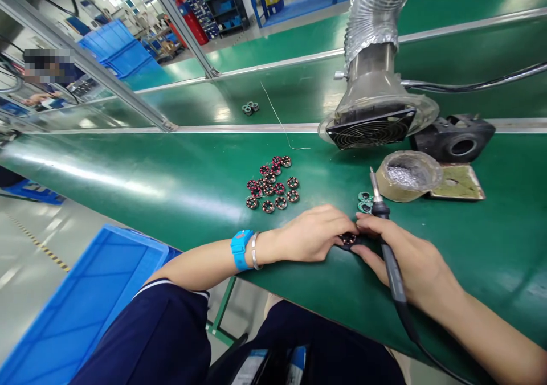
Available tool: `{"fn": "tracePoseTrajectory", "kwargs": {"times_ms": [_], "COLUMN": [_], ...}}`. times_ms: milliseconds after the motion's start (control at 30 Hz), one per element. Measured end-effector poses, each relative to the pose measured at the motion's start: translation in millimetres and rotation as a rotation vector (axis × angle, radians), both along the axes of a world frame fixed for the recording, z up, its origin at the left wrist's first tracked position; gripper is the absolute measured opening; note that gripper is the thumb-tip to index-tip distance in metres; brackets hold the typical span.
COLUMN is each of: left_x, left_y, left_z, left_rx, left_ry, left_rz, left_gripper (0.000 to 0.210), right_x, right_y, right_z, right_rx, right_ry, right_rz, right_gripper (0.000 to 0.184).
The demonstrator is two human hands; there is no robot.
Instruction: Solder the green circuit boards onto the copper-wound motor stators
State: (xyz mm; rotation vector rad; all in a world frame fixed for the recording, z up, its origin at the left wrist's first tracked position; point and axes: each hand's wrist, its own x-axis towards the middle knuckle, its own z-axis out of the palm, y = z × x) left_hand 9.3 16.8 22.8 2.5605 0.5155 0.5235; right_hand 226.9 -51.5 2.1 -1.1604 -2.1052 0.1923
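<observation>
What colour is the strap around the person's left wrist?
The strap is bright blue, next to a silver bangle; the head view shows it best.

The person's bare left hand (314, 234) is palm down, fingers (339, 224) bent; just beside it, the bare right hand (412, 259) extends thumb (368, 258) and index finger (372, 223). Both bare forearms (199, 266) angle inward.

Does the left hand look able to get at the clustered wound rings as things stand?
Probably yes: the clustered wound rings lie just beyond the left hand, with open bench between, though that hand is occupied with another ring.
</observation>
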Motion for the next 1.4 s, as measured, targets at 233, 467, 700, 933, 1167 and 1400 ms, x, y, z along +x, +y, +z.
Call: {"fn": "tracePoseTrajectory", "kwargs": {"times_ms": [233, 467, 700, 933, 1167, 1400], "left_x": [2, -5, -22, -11, -6, -9], "left_y": [9, 18, 15, 18, 22, 28], "left_z": [-0.5, 1.5, 10.4, -5.1, -10.1, -10.4], "left_rx": [-0.032, 0.247, 0.245, -0.027, -0.123, -0.053], "left_ry": [-0.064, -0.115, -0.321, -0.12, -0.173, -0.242], "left_rz": [-0.074, -0.184, -0.108, -0.025, -0.086, -0.115], "left_gripper": [0.023, 0.024, 0.017, 0.032, 0.022, 0.011], "right_x": [2, 3, 0, 14, 21, 9], "right_y": [-1, -2, 2, 8, 13, 22], "right_z": [-0.4, 3.5, 3.8, 10.5, -1.0, -16.7], "right_rx": [-0.044, -0.064, -0.025, 0.106, 0.041, 0.046], "right_ry": [-0.007, -0.009, 0.038, -0.029, -0.17, -0.281], "right_rz": [0.004, 0.016, 0.024, -0.289, -0.389, -0.408], "right_gripper": [0.036, 0.029, 0.03, 0.016, 0.027, 0.03]}}
